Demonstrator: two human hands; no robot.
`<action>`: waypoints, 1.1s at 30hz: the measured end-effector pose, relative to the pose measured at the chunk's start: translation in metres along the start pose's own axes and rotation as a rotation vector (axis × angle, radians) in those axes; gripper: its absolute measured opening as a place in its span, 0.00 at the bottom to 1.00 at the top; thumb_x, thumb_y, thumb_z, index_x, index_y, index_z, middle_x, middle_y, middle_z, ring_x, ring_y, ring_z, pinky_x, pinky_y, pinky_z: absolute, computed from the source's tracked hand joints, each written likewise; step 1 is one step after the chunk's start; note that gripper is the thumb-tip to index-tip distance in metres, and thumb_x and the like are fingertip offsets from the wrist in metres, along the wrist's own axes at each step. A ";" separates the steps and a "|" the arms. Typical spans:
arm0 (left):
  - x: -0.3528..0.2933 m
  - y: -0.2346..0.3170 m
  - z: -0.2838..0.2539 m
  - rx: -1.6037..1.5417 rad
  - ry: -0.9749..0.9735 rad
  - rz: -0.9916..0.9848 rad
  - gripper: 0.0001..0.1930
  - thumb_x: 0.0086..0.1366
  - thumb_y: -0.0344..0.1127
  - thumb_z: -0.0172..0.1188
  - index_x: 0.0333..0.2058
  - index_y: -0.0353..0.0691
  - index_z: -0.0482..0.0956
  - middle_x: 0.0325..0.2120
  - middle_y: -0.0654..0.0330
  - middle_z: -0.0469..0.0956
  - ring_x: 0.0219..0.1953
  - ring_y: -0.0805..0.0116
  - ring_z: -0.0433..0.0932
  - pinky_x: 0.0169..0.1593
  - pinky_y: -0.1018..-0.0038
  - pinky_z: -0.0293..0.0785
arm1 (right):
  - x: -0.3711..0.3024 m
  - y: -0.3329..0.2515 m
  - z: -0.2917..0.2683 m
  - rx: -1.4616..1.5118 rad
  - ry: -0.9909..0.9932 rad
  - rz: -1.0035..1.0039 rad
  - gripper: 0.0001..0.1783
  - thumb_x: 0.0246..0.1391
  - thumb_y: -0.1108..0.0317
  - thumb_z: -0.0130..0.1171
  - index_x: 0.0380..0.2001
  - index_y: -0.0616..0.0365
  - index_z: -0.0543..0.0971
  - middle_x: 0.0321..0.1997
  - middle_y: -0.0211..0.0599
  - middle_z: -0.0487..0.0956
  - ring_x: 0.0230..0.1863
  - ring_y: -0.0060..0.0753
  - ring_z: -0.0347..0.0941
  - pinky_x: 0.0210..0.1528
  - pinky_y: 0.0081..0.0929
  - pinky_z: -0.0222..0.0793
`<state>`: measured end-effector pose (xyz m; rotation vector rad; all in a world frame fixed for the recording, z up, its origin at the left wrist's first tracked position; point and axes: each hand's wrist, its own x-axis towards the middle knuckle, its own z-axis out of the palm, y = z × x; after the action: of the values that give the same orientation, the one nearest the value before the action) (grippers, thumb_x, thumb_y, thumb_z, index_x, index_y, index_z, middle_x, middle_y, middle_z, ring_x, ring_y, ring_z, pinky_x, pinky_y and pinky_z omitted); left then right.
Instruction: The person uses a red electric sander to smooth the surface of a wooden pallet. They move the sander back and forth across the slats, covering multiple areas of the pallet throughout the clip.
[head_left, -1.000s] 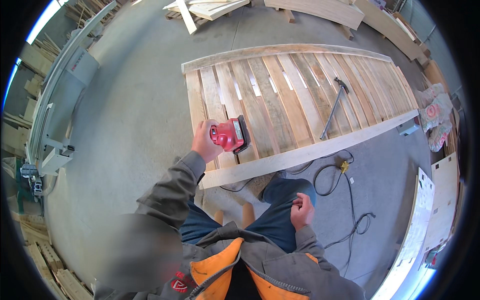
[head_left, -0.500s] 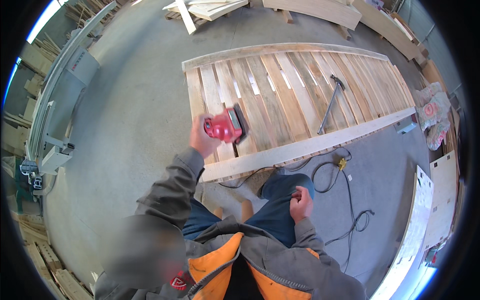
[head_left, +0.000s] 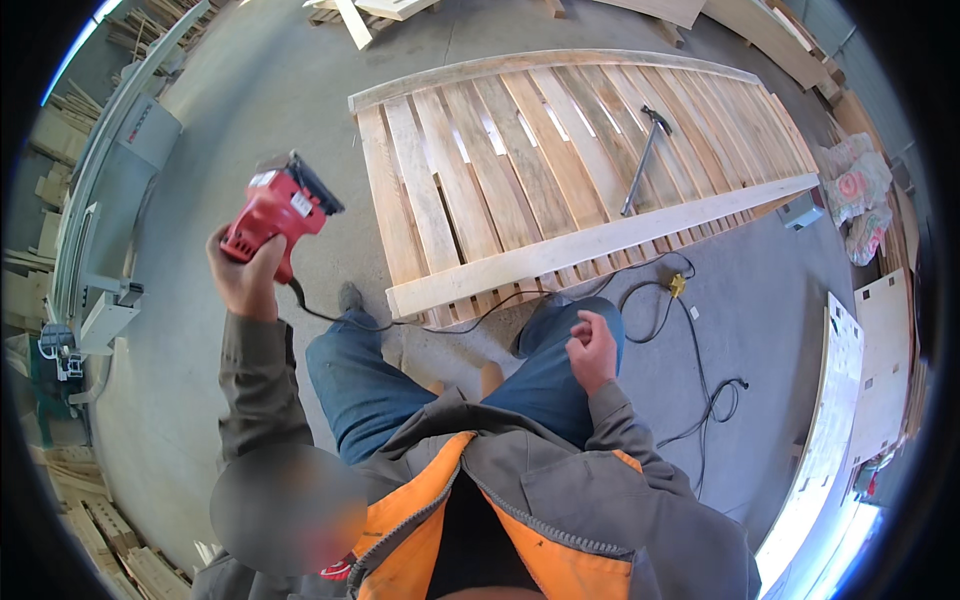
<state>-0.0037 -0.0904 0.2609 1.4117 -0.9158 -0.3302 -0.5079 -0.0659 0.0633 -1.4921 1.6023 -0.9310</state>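
A red electric sander [head_left: 272,212] is gripped in my left hand [head_left: 245,285], raised over the floor left of the slatted wooden panel [head_left: 505,200]. Its dark sanding pad faces up and to the right, clear of the wood. From the tool's handle a black cord [head_left: 375,326] runs past my legs along the panel's near edge. My right hand [head_left: 593,350] is by my right knee, fingers curled in, with nothing visible in it. Across the slats lies a claw hammer [head_left: 638,172], out of reach of both hands.
A yellow connector [head_left: 678,285] and looped black cable [head_left: 722,400] lie on the floor at right. Plastic sacks [head_left: 855,190] sit beyond the panel's right end. A long grey machine [head_left: 110,220] stands at left. White boards [head_left: 820,420] lean at right.
My left hand has carried the sander leftward, off the panel, and turned its pad upward. My right hand has barely moved. The view has shifted, with more of my left leg showing.
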 end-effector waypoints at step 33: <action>-0.146 -0.003 0.168 -0.117 -0.112 -0.205 0.30 0.58 0.36 0.78 0.56 0.31 0.76 0.53 0.49 0.70 0.55 0.54 0.74 0.62 0.64 0.74 | 0.041 -0.207 0.096 0.172 -0.249 -0.456 0.45 0.69 0.43 0.61 0.74 0.66 0.63 0.69 0.61 0.69 0.71 0.57 0.64 0.75 0.48 0.60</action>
<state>-0.2145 -0.1067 0.1898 1.3916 -0.8294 -0.6129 -0.3301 -0.1214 0.2011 -1.8050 0.9966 -1.0486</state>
